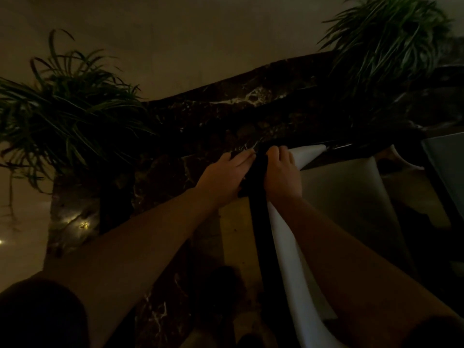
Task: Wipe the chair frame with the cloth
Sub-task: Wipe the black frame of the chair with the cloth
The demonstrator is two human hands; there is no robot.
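Note:
The scene is very dim. A chair with a white seat shell [346, 197] and a black frame bar [261, 234] stands at the right of centre. A dark cloth [256, 169] is bunched around the top of the black bar, between my two hands. My left hand [223, 177] presses on the cloth from the left, fingers curled over it. On the right side, my right hand [282, 172] grips the cloth and the white shell's edge. Most of the cloth is hidden by the hands.
A dark marble ledge [213, 126] runs behind the chair. A leafy plant [67, 109] stands at the left and another plant [386, 38] at the upper right. A glass-topped table edge [444, 156] shows at the far right. Pale floor lies below.

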